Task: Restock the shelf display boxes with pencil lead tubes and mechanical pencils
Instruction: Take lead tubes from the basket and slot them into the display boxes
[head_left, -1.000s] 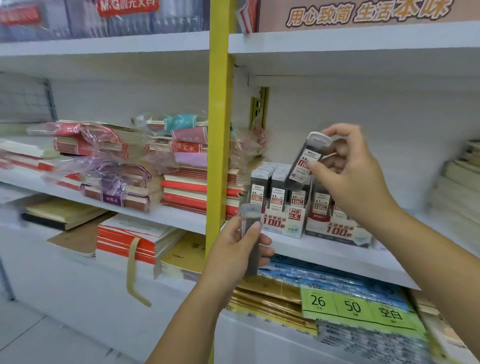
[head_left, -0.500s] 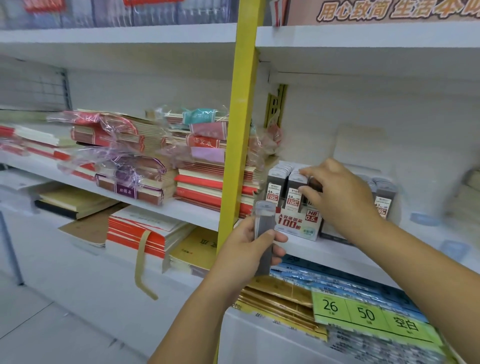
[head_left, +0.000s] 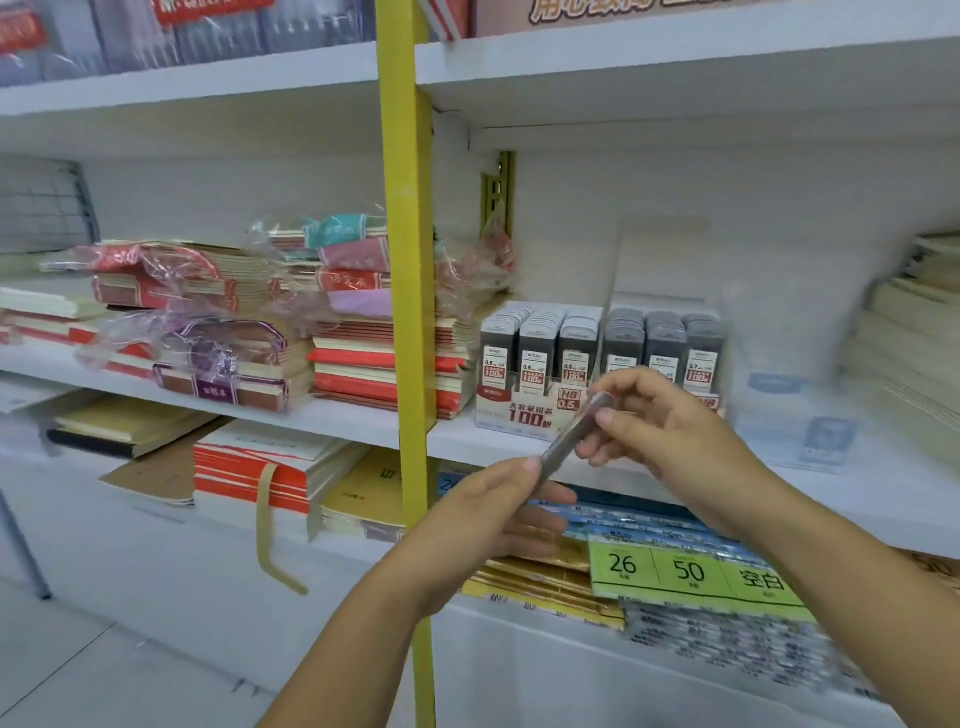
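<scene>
Head view: left hand (head_left: 483, 514) and right hand (head_left: 670, 431) each pinch one end, the sensible hold, of a slim grey plastic lead tube (head_left: 574, 434), likely light, rigid, slick.

1. Lit brightly and evenly, in a cool white cast, seemingly from overhead.
2. Softly shaded beneath the upper shelf (head_left: 675, 78) and just right of the yellow post (head_left: 405, 260).
3. Bowed by wide-angle distortion, most plainly along shelf edges near the borders.
4. Smeared with motion blur at the right, over the paper stacks (head_left: 914, 338) and the packets (head_left: 727, 639).
5. Sharpest near centre, around the lead-tube boxes (head_left: 535, 410).
6. Faintly glinting on the plastic wrap (head_left: 208, 343).
</scene>
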